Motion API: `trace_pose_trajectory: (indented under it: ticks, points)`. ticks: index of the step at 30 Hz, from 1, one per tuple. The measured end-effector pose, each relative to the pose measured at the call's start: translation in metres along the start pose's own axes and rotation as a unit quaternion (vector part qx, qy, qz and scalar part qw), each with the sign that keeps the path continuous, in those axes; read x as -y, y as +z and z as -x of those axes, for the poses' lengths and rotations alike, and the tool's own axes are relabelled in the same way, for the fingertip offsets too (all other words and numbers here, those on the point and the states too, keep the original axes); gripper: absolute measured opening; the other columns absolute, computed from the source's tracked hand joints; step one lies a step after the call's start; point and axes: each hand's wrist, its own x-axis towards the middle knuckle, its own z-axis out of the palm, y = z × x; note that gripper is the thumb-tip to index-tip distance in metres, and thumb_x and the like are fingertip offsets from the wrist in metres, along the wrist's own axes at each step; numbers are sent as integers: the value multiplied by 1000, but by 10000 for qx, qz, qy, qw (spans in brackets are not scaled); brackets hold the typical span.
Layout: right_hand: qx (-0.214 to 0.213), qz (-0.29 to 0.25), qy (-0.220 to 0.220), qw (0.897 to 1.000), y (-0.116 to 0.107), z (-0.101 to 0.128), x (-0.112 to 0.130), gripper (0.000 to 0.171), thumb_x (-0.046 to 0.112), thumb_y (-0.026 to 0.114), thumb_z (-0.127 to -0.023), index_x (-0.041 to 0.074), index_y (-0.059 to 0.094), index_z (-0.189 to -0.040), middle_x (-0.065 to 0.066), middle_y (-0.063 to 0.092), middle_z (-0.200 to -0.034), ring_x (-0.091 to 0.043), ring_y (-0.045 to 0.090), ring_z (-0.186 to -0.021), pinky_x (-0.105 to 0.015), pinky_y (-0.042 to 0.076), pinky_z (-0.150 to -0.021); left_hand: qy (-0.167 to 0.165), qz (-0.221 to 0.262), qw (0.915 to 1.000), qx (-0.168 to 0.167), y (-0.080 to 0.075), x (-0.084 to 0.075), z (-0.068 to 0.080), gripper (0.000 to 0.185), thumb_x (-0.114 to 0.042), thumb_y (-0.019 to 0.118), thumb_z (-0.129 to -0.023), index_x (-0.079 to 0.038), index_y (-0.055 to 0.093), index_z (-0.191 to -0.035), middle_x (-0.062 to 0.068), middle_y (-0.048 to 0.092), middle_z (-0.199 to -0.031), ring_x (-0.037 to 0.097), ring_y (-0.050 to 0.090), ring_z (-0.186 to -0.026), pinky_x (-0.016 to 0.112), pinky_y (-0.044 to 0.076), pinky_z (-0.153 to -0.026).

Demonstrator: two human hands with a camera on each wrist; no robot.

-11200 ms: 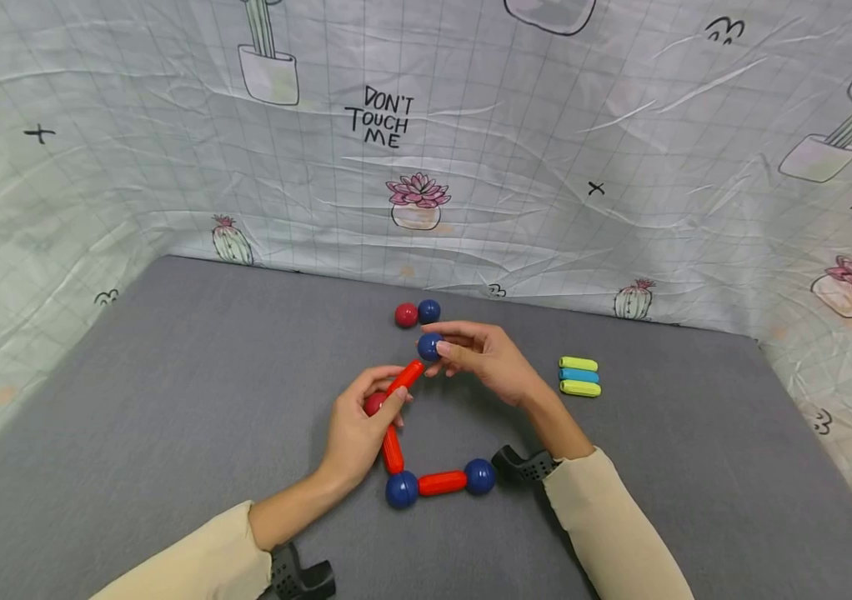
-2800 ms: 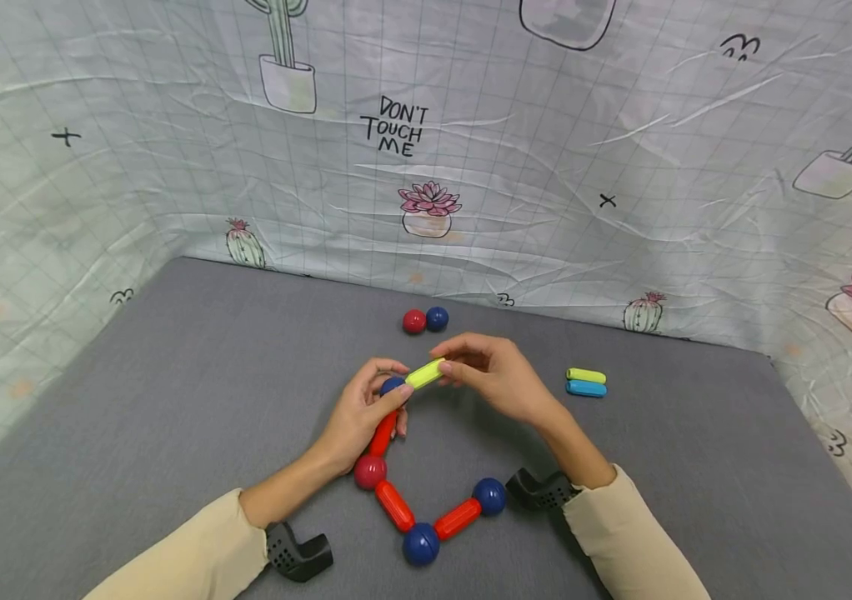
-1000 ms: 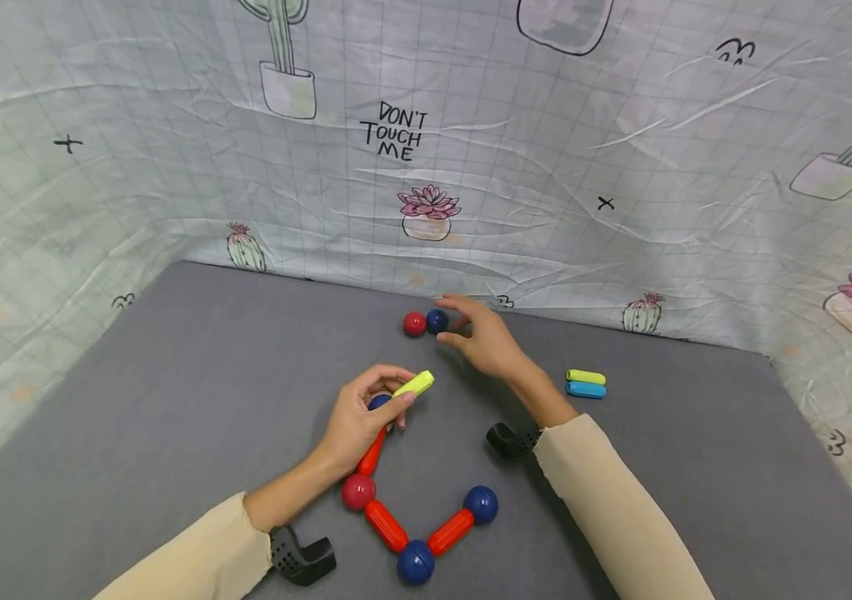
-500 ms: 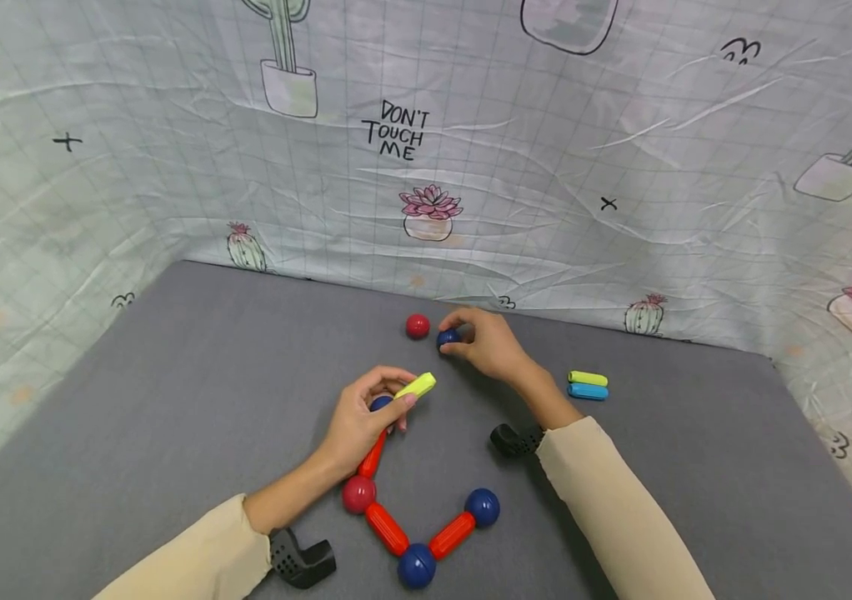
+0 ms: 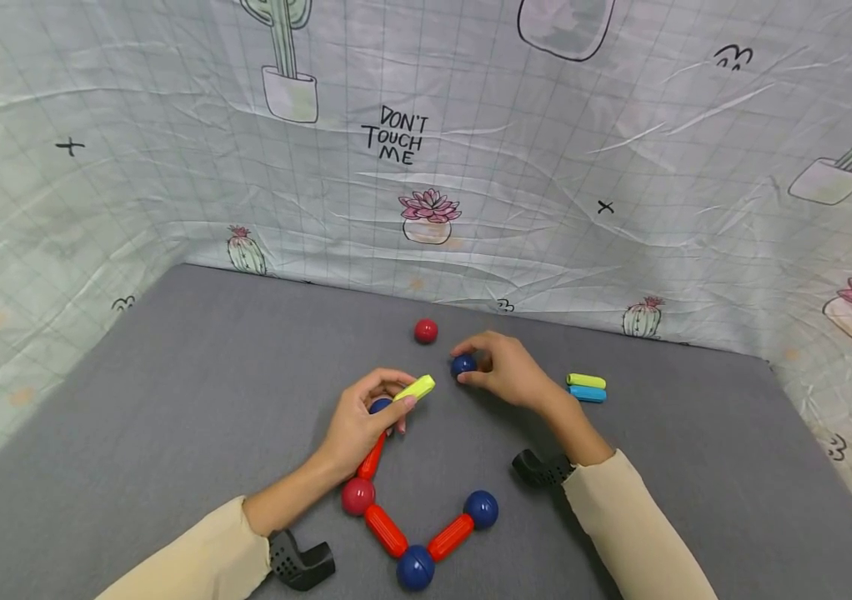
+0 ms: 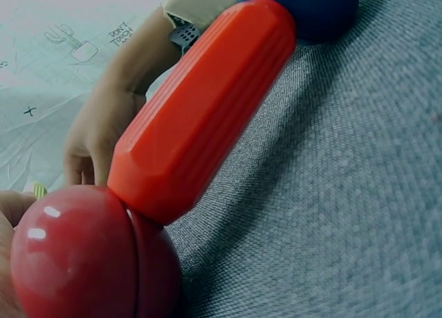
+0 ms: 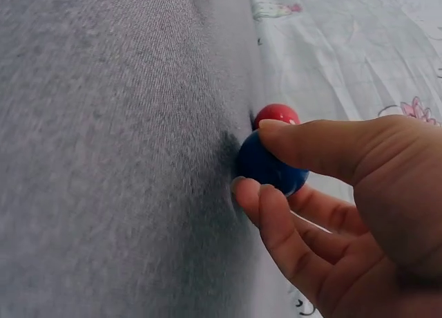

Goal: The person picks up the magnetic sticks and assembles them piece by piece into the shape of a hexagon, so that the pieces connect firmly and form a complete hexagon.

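A chain of red rods and balls lies on the grey mat (image 5: 171, 400): blue ball (image 5: 481, 508), red rod (image 5: 450, 536), blue ball (image 5: 415, 567), red rod (image 5: 386, 530), red ball (image 5: 358, 495), red rod (image 5: 371, 456). My left hand (image 5: 366, 421) grips the chain's top blue ball (image 5: 378, 406), where a yellow-green rod (image 5: 415, 387) sticks out to the right. My right hand (image 5: 504, 372) pinches a loose blue ball (image 5: 463, 364) (image 7: 269, 167) just right of that rod's free end. In the left wrist view, a red ball (image 6: 86, 257) and red rod (image 6: 204, 104) fill the frame.
A single red ball (image 5: 426, 331) (image 7: 276, 114) sits near the back of the mat. A yellow-green rod (image 5: 586, 381) and a blue rod (image 5: 587, 393) lie side by side to the right. A cactus-print cloth wall (image 5: 426, 167) surrounds the mat.
My right hand reached to the two balls at the back, took the blue one and brought it toward the yellow-green rod. The red ball stayed. My left hand held still.
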Motion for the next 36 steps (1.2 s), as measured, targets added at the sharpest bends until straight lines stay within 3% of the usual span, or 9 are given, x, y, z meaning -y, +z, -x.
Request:
trace_pose_trajectory:
  ticks: [5, 11, 16, 23, 28, 36]
  points:
    - [-63, -101, 51, 9999, -4, 9, -4, 30, 15, 79, -81, 12, 68, -108, 0, 63, -98, -12, 53, -66, -29, 45, -58, 33, 1, 10000, 14, 0, -1, 0, 23, -3, 66, -90, 2, 61, -112, 20, 59, -88, 24, 55, -57, 27, 48, -54]
    - [-87, -330, 208, 9992, -4, 16, -10, 31, 14, 79, -80, 14, 66, -107, 1, 62, -97, -14, 57, -70, -31, 47, -58, 21, 27, 10000, 33, 2, 0, 0, 23, -3, 66, -89, 3, 61, -111, 21, 59, -88, 23, 55, -57, 27, 47, -53]
    - [-167, -247, -47, 9995, 0, 16, -13, 35, 14, 80, -80, 12, 67, -112, 0, 62, -102, -12, 55, -68, -29, 46, -58, 4, -19, 10000, 11, 1, 0, 1, 23, -2, 66, -89, 3, 61, -111, 20, 59, -88, 25, 55, -57, 28, 48, -53]
    - [-349, -239, -124, 9990, -1, 16, -9, 33, 14, 81, -79, 13, 68, -109, 2, 60, -92, -14, 55, -68, -29, 45, -56, -7, -52, 10000, 11, 0, 0, 0, 23, -3, 66, -90, 3, 61, -112, 21, 59, -88, 25, 55, -58, 28, 48, -54]
    - [-584, -588, -109, 9965, -7, 19, 0, 34, 16, 80, -79, 17, 65, -110, 1, 62, -98, -14, 59, -75, -31, 49, -59, -37, -87, 9999, 36, 0, 0, 0, 23, -3, 65, -90, 2, 61, -112, 21, 59, -89, 24, 56, -58, 28, 48, -54]
    - [-789, -975, -462, 9910, -10, 21, 11, 38, 15, 80, -79, 16, 59, -111, -4, 64, -104, -12, 63, -81, -31, 53, -70, -92, -88, 9999, 19, 1, -1, -1, 24, -4, 66, -90, 1, 61, -112, 19, 59, -89, 24, 56, -59, 26, 48, -55]
